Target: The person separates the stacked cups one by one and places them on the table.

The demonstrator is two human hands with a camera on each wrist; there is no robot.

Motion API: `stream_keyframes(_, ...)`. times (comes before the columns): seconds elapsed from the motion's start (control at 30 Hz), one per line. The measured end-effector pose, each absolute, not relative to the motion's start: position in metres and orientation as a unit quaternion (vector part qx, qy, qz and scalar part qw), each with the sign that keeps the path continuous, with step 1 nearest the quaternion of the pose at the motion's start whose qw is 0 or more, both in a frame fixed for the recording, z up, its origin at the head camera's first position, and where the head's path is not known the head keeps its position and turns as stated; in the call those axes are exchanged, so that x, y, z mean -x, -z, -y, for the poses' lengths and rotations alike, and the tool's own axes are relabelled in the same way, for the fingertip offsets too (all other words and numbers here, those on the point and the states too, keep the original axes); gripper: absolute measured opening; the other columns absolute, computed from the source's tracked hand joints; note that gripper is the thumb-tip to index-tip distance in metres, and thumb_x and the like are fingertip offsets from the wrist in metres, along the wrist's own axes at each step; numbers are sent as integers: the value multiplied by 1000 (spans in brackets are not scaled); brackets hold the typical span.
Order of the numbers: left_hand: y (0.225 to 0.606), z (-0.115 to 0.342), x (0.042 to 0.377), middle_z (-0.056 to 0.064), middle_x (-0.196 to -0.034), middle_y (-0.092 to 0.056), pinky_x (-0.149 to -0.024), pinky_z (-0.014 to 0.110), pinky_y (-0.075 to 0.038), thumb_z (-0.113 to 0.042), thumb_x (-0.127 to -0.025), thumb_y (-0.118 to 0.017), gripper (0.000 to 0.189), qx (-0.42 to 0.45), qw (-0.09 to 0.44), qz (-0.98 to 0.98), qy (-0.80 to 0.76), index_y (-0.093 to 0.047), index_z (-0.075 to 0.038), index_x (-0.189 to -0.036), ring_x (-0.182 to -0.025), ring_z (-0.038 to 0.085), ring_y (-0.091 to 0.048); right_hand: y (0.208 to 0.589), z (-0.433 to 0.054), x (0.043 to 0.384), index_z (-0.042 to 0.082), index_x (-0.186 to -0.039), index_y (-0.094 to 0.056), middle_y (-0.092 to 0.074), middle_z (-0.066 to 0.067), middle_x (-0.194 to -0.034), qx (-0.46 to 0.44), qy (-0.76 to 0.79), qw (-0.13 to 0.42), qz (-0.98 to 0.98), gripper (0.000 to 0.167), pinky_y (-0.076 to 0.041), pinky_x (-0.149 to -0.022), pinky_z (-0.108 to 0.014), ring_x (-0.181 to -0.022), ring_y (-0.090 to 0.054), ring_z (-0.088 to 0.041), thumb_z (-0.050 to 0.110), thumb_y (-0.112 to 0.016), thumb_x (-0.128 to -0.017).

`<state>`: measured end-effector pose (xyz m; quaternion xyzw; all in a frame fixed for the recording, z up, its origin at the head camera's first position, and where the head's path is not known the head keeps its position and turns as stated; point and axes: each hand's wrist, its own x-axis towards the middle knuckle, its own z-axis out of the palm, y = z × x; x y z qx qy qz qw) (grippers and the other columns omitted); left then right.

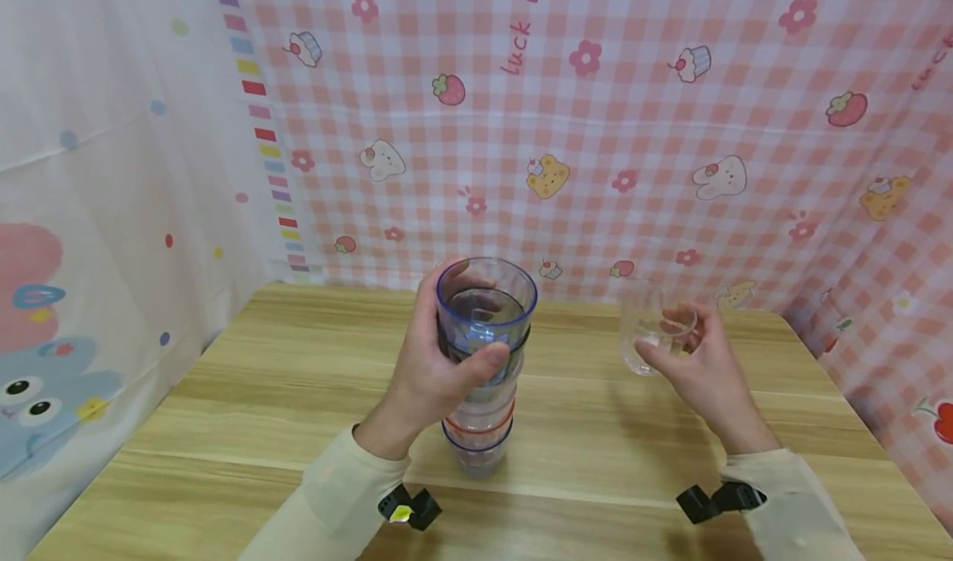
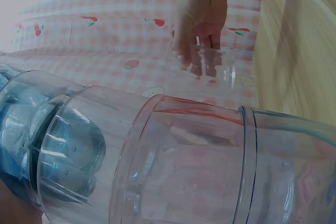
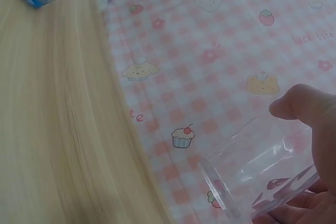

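A tall stack of nested see-through cups (image 1: 480, 412) stands on the table, left of the right hand. Blue, dark, clear and red rims show along it, the topmost being blue. My left hand (image 1: 439, 371) grips the upper cups, with the thumb across the near side and the other fingers around the far side. Off to the right, my right hand (image 1: 703, 366) holds a single clear cup (image 1: 640, 329) between thumb and fingers, apart from the stack. In the right wrist view, this clear cup (image 3: 252, 171) has its lower end clear of the wooden surface.
The wooden table (image 1: 298, 379) reaches back to a pink checked cloth (image 1: 476, 131) with cartoon prints. A white cloth (image 1: 112, 155) hangs on the left, and the checked cloth continues on the right. Each wrist carries a small black camera (image 1: 718, 499).
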<state>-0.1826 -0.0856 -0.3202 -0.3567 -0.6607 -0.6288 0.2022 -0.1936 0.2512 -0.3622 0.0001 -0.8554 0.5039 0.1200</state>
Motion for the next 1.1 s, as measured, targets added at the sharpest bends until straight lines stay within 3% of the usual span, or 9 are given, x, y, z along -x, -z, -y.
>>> stream_keyframes(0.23, 321, 85, 183, 21, -144, -56, -106, 34, -57, -72, -89, -75, 102, 359, 204, 659, 629, -36, -5, -156, -124, 35, -63, 370, -255, 196, 0, -158, -24, -42, -21, -163, 18, -504, 98, 858, 84, -38, -100, -20, -144, -47, -35, 25, -79, -100)
stream_keyframes(0.5, 321, 85, 183, 21, -143, -56, -105, 34, -58, -71, -89, -76, 101, 364, 205, 655, 629, -37, -5, -155, -123, 35, -63, 380, -261, 200, -4, -162, -21, -41, -25, -164, 39, -490, 72, 868, 90, -43, -109, -40, -147, -45, -43, 29, -78, -100)
stream_keyframes(0.77, 321, 85, 183, 20, -144, -56, -105, 33, -58, -71, -90, -76, 101, 364, 203, 656, 629, -36, -6, -156, -124, 35, -63, 387, -266, 202, -6, -160, -20, -38, -28, -165, 45, -495, 67, 865, 90, -40, -88, -6, -148, -44, -45, 24, -79, -100)
stream_keyframes(1.0, 321, 85, 183, 21, -144, -56, -105, 34, -58, -72, -89, -76, 102, 361, 203, 657, 630, -36, -6, -156, -124, 35, -63, 394, -269, 205, -6, -157, -18, -37, -26, -160, 51, -489, 47, 870, 88, -40, -79, -4, -151, -41, -46, 24, -79, -100)
stream_keyframes(1.1, 322, 84, 183, 21, -144, -56, -105, 33, -57, -71, -89, -76, 102, 361, 203, 657, 630, -36, -6, -156, -124, 35, -63, 397, -268, 206, -6, -150, -22, -39, -27, -157, 54, -485, 46, 871, 81, -42, -77, -9, -140, -48, -42, 22, -79, -99)
